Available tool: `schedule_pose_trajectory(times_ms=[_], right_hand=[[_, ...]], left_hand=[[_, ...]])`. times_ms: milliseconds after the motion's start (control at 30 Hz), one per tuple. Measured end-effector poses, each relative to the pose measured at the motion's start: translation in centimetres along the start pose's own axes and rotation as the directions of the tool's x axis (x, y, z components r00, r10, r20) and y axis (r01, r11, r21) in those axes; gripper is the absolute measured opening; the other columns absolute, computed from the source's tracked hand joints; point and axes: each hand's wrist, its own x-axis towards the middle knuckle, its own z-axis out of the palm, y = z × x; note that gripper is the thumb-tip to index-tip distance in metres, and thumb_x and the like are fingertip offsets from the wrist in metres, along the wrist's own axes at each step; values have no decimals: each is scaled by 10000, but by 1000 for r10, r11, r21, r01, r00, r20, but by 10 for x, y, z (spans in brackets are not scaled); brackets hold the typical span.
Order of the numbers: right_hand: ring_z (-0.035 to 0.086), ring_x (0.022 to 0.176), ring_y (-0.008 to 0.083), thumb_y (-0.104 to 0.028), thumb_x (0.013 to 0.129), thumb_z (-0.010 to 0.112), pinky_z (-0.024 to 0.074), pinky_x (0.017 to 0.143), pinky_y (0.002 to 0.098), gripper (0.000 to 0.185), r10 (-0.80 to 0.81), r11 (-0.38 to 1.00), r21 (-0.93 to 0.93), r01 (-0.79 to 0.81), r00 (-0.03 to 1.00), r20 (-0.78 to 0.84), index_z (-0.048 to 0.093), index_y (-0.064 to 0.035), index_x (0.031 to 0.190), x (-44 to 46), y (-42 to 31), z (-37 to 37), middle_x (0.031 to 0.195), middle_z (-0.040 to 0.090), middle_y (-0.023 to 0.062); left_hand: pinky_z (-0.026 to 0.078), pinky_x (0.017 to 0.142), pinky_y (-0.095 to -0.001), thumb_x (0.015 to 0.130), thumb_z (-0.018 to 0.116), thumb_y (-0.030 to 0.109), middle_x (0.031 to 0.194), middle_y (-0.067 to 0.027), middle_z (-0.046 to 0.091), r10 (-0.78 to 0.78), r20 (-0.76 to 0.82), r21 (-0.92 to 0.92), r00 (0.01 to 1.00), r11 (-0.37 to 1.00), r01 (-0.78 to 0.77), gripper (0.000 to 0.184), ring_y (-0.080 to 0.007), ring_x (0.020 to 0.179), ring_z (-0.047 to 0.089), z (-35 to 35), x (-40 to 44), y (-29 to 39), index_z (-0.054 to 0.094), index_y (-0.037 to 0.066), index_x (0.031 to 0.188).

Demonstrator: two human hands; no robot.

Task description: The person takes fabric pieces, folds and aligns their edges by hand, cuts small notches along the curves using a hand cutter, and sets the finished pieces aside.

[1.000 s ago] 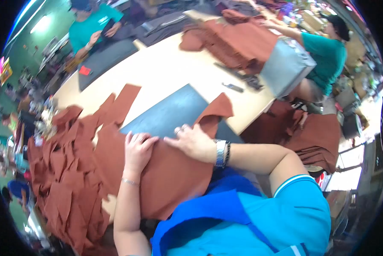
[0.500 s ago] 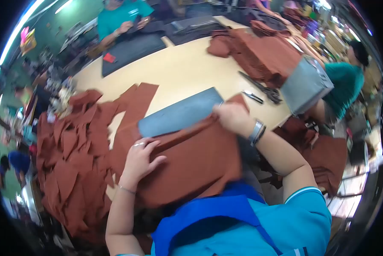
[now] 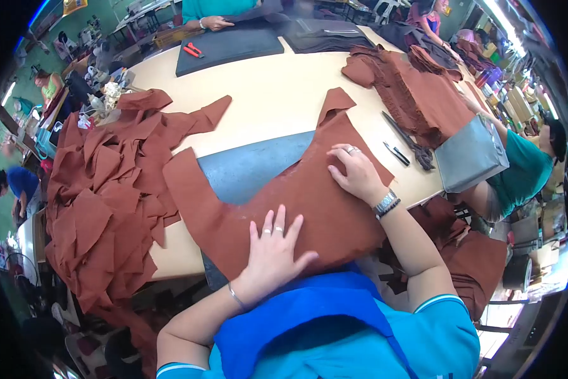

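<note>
A reddish-brown cut piece of cloth [image 3: 334, 215], curved along its upper edge, lies over a blue-grey board [image 3: 252, 165] at the table's near edge. My left hand [image 3: 274, 249] rests flat on the lower part of the cloth with its fingers spread. Farther right, my right hand [image 3: 360, 172] lies on the cloth, its fingers slightly bent and apart. Neither hand grips anything. The cloth hides much of the board, whose bare surface shows inside the curve.
Loose brown cloth pieces [image 3: 100, 202] heap up on the left. To the right lie dark shears [image 3: 399, 129], a small black-handled tool [image 3: 396, 153], a grey box [image 3: 470, 155] and stacked brown cloth [image 3: 435, 88]. A red cutter [image 3: 193, 50] lies on a dark stack across the table, near a co-worker's hand [image 3: 217, 23].
The brown cloth has gone from bunched to spread out over the board. My right hand has let go of its fold, and my left hand has moved right and flattened. The view has shifted.
</note>
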Motion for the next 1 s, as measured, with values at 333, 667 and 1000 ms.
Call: schedule_pose_trajectory(times_ms=[333, 667, 1000], right_hand=[[589, 1191, 315, -187, 907, 674, 464, 1020, 424, 362, -207, 974, 112, 199, 976, 65, 630, -69, 1247, 25, -16, 34, 1271, 637, 142], [417, 1380, 418, -577, 891, 618, 333, 1095, 632, 645, -128, 974, -136, 183, 932, 339, 541, -208, 1414, 13, -58, 20, 1479, 449, 225], [508, 1306, 358, -503, 887, 680, 399, 1080, 517, 600, -161, 987, 56, 152, 960, 229, 612, -85, 1312, 16, -51, 21, 1385, 548, 205]], left_hand=[[543, 818, -404, 924, 650, 139, 1037, -125, 665, 99, -496, -180, 863, 960, -214, 222, -315, 946, 656, 13, 101, -82, 711, 72, 1127], [560, 724, -406, 928, 653, 133, 942, -110, 655, 114, -532, -92, 839, 977, -191, 152, -311, 807, 672, 15, 73, -91, 740, 73, 1037], [563, 716, -405, 927, 633, 108, 948, -115, 645, 83, -534, -115, 841, 979, -170, 152, -313, 812, 663, 22, 73, -75, 729, 68, 1036]])
